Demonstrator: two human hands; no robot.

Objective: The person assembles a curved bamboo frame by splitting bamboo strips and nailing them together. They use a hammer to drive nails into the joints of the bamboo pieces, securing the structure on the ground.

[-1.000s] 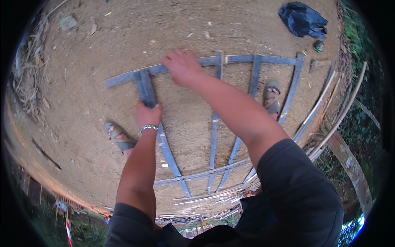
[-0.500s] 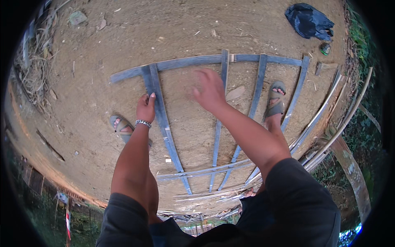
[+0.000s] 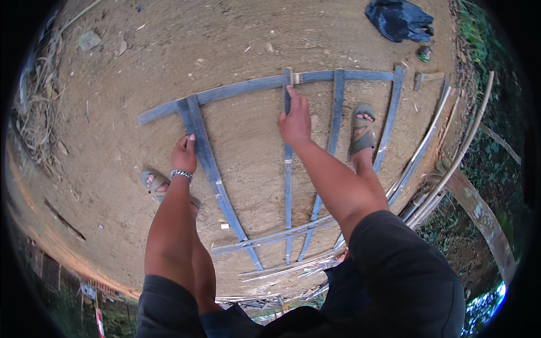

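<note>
A frame of flat bluish-grey slats lies on the dirt, with a long crosspiece (image 3: pixel 236 89) along its far side. My right hand (image 3: pixel 296 121) is closed over the middle slat (image 3: pixel 288 186), thumb at its left edge and index finger stretched toward the crosspiece. Beside the left slat (image 3: pixel 211 163), my left hand (image 3: pixel 185 153) has its fingers pinched together at the slat's edge; what they hold, if anything, is hidden. That left slat looks doubled near the crosspiece. Farther right, two more slats (image 3: pixel 337 107) (image 3: pixel 390 121) meet the crosspiece.
My sandalled feet stand at the left (image 3: pixel 155 183) and right (image 3: pixel 363 132). A black plastic bag (image 3: pixel 399 21) and a small dark green item (image 3: pixel 424 54) lie at the far right. Long poles (image 3: pixel 459 158) run along the right side. Dry plant scraps (image 3: pixel 36 112) are heaped at the left.
My right hand has come down from above the gap beside the middle slat onto that slat. The left hand stays by the left slat. The whole view has shifted slightly.
</note>
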